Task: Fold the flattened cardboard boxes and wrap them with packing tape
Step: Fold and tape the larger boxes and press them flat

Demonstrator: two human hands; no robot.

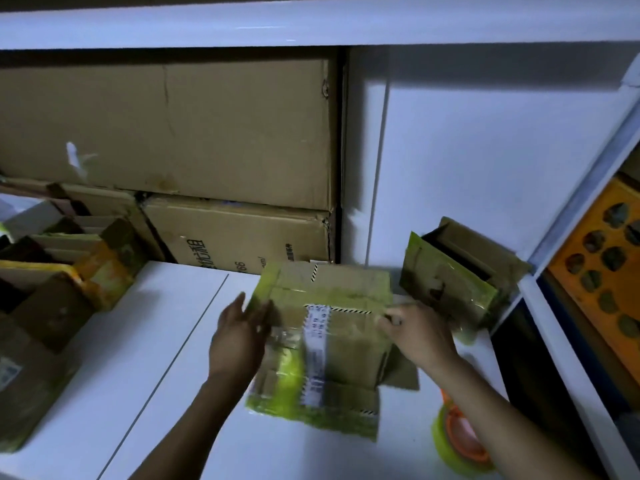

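A cardboard box (332, 299) with yellow-green tape and a white label strip stands on the white table (166, 358), its lower flaps spread toward me. My left hand (239, 337) lies flat against the box's left side with straight fingers. My right hand (415, 332) pinches the box's right edge near the top. A roll of yellow-green packing tape (457, 441) with an orange core lies on the table under my right forearm.
A taped open box (453, 275) stands at the right against the white wall. Several folded boxes (69, 268) are piled at the left. Two large brown cartons (194, 133) fill the back. An orange panel (602, 261) shows on the right shelf.
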